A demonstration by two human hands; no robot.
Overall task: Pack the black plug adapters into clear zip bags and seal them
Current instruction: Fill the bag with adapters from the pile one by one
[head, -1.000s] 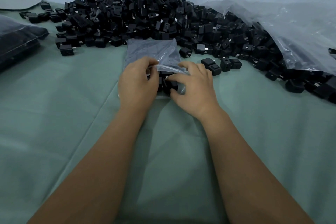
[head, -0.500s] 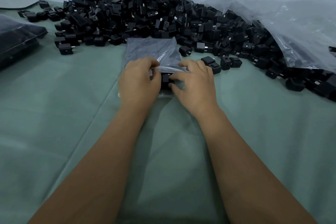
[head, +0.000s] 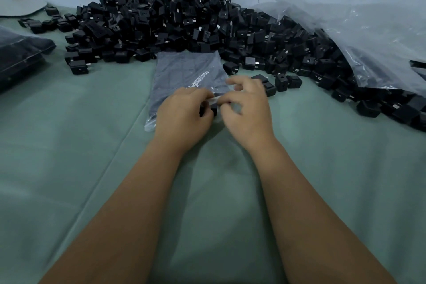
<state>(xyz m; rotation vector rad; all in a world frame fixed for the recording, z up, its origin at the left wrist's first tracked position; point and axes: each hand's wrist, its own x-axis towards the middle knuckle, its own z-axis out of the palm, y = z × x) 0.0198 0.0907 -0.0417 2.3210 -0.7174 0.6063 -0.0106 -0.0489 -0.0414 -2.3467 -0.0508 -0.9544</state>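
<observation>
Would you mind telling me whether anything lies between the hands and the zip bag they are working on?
Nothing visible does. The left hand and the right hand are both already on the near end of the zip bag, pinching its clear plastic. The pile of adapters lies beyond the bag, not between it and the hands.

My left hand (head: 184,115) and right hand (head: 247,110) cover the zip bag's (head: 184,71) near end; the adapters (head: 213,108) between them barely show, and my right fingers are blurred.
</observation>
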